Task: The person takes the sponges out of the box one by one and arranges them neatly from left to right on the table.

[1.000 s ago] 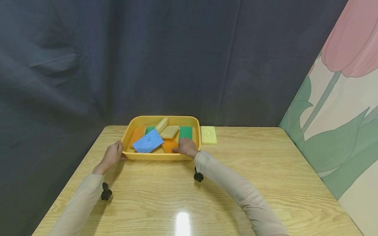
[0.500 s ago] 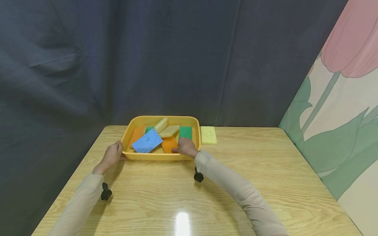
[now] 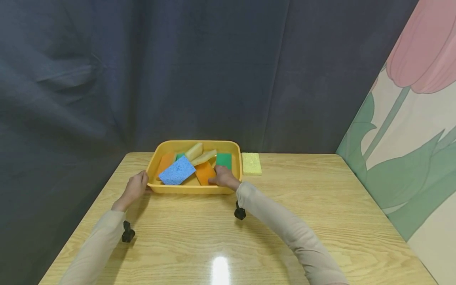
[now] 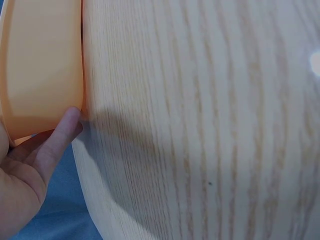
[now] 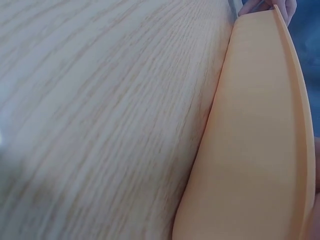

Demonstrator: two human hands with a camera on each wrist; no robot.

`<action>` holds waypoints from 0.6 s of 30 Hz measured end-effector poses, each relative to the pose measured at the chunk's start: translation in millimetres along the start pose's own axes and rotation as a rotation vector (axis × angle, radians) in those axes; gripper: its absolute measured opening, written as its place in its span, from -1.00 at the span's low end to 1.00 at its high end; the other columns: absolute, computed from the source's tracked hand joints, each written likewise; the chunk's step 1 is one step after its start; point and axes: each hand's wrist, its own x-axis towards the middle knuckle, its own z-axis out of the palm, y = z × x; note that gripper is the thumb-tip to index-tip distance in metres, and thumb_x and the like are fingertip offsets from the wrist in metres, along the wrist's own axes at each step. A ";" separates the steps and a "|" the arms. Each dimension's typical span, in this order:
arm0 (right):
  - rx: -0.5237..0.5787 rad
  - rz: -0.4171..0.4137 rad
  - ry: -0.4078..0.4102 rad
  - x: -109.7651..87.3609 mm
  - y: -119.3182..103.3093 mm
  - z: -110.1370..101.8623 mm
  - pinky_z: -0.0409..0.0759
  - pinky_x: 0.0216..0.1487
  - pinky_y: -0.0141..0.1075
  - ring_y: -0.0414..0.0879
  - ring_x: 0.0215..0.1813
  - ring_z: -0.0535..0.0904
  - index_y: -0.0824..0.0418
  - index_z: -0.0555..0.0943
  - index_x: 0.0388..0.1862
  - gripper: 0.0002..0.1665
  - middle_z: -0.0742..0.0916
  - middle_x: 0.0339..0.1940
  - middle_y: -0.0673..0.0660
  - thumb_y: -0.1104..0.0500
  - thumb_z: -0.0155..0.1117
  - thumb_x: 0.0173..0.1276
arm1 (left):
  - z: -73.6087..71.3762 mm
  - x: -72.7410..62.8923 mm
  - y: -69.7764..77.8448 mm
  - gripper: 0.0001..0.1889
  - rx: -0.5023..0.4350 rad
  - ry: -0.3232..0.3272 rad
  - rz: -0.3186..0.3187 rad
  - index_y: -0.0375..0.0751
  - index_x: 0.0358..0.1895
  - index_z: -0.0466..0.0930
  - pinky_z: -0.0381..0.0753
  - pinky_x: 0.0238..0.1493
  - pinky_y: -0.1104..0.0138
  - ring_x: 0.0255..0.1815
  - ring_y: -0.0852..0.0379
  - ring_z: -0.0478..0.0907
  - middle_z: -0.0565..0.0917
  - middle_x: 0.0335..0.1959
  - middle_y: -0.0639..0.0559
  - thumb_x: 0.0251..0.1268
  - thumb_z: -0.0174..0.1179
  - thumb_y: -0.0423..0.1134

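Observation:
In the head view a yellow plastic bin (image 3: 192,190) stands at the table's back edge with several sponges in it. My left hand (image 3: 134,187) grips the bin's front left corner; in the left wrist view its fingers (image 4: 60,135) lie against the wall near the base. My right hand (image 3: 226,178) reaches over the front rim and holds the right edge of an orange sponge (image 3: 204,173), its fingertips partly hidden. A pale yellow sponge (image 3: 204,157) leans up behind that one. A blue sponge (image 3: 177,170) lies at the left, a green sponge (image 3: 223,159) behind my right hand.
Just right of the bin, a light yellow sponge (image 3: 251,164) lies on the wooden table (image 3: 303,206). Inside the bin are also another orange sponge (image 3: 165,162) and an upright pale sponge (image 3: 194,151). A dark curtain (image 3: 213,79) hangs behind the table.
The orange sponge at my right hand has turned and shows more of its face. The pale yellow sponge behind it has tipped up. The blue sponge has shifted slightly left; my left hand stays put.

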 end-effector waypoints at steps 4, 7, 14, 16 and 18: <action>0.010 -0.017 0.005 0.6 1.4 -0.5 0.63 0.04 -0.12 0.07 0.04 0.60 0.38 0.47 0.26 -0.39 0.65 0.07 0.25 0.08 0.37 0.36 | -0.7 -1.1 1.2 -0.60 0.002 -0.002 0.000 -0.56 -0.09 0.40 0.76 -0.33 0.10 -0.29 -0.26 0.70 0.59 -0.25 -0.44 0.64 -0.39 -0.30; 0.043 -0.027 0.005 -0.1 2.6 -0.8 0.60 0.12 -0.09 0.11 0.13 0.57 0.39 0.39 0.35 -0.31 0.61 0.17 0.29 0.08 0.35 0.37 | -1.3 -1.7 1.4 -0.59 -0.003 -0.004 -0.003 -0.57 -0.08 0.40 0.76 -0.33 0.10 -0.29 -0.26 0.70 0.59 -0.23 -0.46 0.65 -0.40 -0.28; 0.150 -0.042 0.000 -4.4 5.3 -2.1 0.61 0.09 -0.06 0.13 0.11 0.57 0.38 0.34 0.39 -0.32 0.61 0.17 0.30 0.16 0.32 0.39 | 1.5 -1.8 -0.8 -0.59 -0.030 -0.005 -0.013 -0.56 -0.16 0.38 0.77 -0.34 0.13 -0.28 -0.29 0.70 0.56 -0.25 -0.50 0.65 -0.42 -0.29; 0.182 -0.056 -0.004 -4.5 5.9 -3.3 0.62 0.05 -0.07 0.12 0.09 0.58 0.35 0.31 0.43 -0.28 0.61 0.15 0.31 0.18 0.34 0.38 | 1.2 -2.2 0.1 -0.58 -0.031 -0.005 -0.013 -0.59 -0.12 0.39 0.77 -0.34 0.13 -0.28 -0.29 0.70 0.56 -0.22 -0.53 0.65 -0.42 -0.28; 0.217 -0.070 -0.010 -4.4 6.0 -5.0 0.62 0.03 -0.07 0.12 0.09 0.58 0.30 0.27 0.47 -0.23 0.61 0.15 0.31 0.21 0.36 0.36 | 0.4 -2.4 1.5 -0.57 -0.027 -0.005 -0.011 -0.60 -0.09 0.39 0.77 -0.33 0.13 -0.28 -0.28 0.70 0.56 -0.22 -0.53 0.65 -0.43 -0.28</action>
